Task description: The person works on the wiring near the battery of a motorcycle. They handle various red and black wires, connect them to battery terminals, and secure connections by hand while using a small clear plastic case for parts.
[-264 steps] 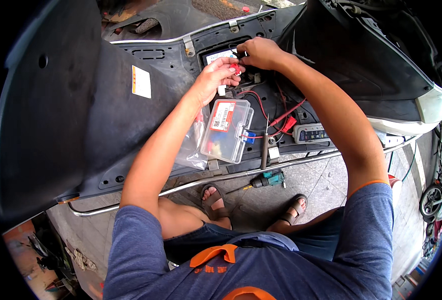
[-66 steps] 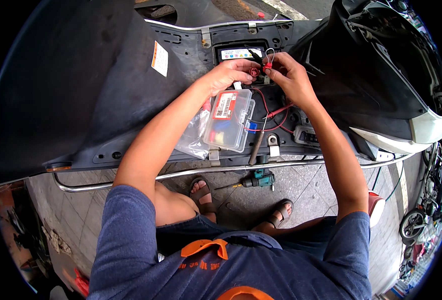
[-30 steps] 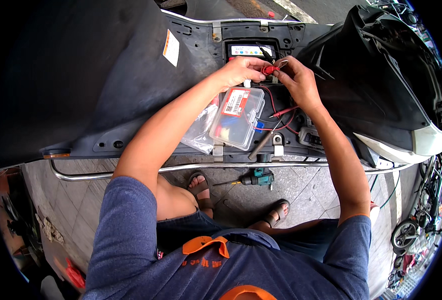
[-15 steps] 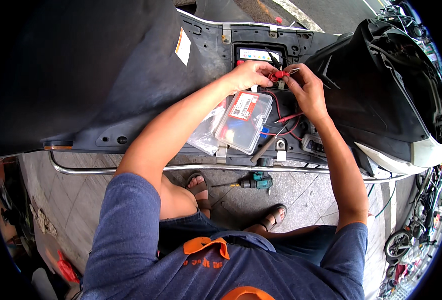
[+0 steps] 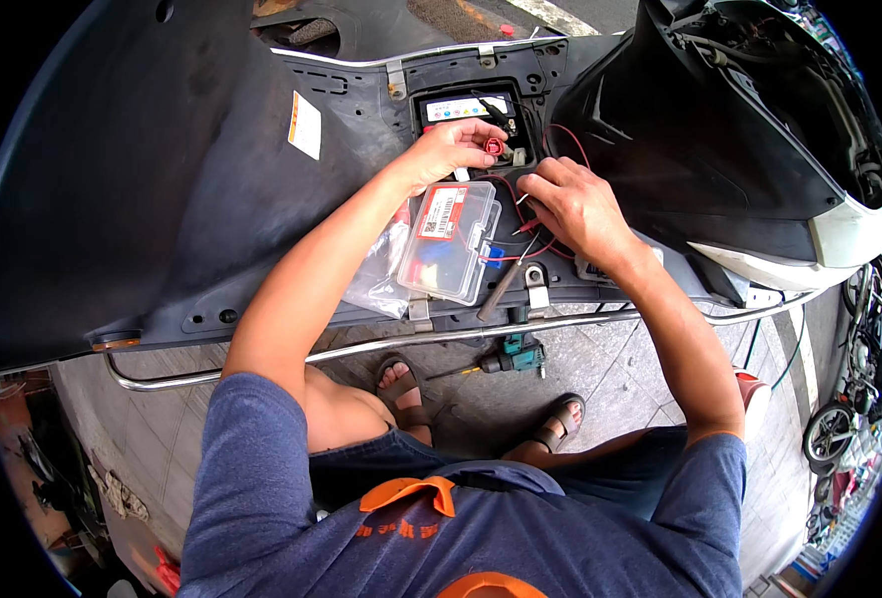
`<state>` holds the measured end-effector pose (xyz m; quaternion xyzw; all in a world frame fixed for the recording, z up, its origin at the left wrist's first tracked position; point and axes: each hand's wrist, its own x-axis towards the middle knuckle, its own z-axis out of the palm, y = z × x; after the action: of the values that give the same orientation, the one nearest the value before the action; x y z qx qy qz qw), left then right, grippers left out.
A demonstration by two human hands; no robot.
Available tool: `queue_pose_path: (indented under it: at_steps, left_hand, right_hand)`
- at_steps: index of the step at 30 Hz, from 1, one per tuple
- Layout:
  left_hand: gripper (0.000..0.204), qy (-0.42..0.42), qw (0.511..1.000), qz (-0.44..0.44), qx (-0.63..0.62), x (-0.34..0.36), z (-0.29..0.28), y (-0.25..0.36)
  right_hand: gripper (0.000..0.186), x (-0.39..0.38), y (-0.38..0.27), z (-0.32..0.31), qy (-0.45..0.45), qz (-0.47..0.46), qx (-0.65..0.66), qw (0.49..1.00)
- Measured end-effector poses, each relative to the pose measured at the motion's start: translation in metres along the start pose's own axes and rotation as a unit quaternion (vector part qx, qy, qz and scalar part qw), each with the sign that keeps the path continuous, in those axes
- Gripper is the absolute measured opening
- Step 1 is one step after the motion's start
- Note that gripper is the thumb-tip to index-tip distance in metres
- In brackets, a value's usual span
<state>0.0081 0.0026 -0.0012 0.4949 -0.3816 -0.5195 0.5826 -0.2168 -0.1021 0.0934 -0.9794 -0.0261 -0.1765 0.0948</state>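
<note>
My left hand (image 5: 456,151) grips a small red plastic part (image 5: 494,147) in front of the battery (image 5: 466,110) in the floorboard recess. My right hand (image 5: 575,204) is just right of and below it, fingers curled around something thin and pale, too small to name. Below the hands lie a clear plastic case (image 5: 446,244), a plastic bag (image 5: 371,269) and red and black wires (image 5: 506,257) with a red probe (image 5: 527,227). A long-handled tool (image 5: 501,291) rests right of the case; a grey device (image 5: 592,269) is partly hidden by my right arm.
The scooter's dark body panels (image 5: 162,199) rise at left and right of the floorboard, with a chrome rail (image 5: 361,349) along its near edge. A teal drill (image 5: 516,357) lies on the pavement by my sandalled feet. Parked two-wheelers (image 5: 828,434) stand at the far right.
My right hand has come away from the red part, down and to the right, where a second or so ago both hands met on it. My left hand still holds the part.
</note>
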Motion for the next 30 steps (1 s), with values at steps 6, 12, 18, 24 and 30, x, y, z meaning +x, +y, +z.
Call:
queue_pose_path:
  at_steps: [6, 12, 18, 24, 30]
  left_hand:
    - [0.033, 0.029, 0.997, -0.031, -0.061, -0.002, -0.001, 0.005]
    - [0.028, 0.029, 0.982, -0.031, -0.185, 0.004, -0.023, -0.006]
    - [0.02, 0.018, 0.974, -0.055, -0.219, 0.007, -0.025, -0.005]
    - [0.019, 0.027, 0.973, -0.084, -0.213, 0.008, -0.031, -0.001]
    - [0.018, 0.041, 0.965, -0.106, -0.236, 0.01, -0.029, -0.001]
  right_hand:
    - [0.012, -0.016, -0.008, 0.005, -0.053, -0.031, 0.016, 0.998]
    - [0.018, -0.023, -0.016, -0.004, -0.045, -0.025, 0.053, 0.997]
    - [0.025, -0.027, -0.007, -0.005, -0.009, 0.01, 0.091, 0.996]
    - [0.027, -0.03, -0.002, -0.012, 0.035, 0.043, 0.109, 0.993]
    - [0.023, -0.053, -0.006, -0.042, 0.03, 0.024, 0.102, 0.994]
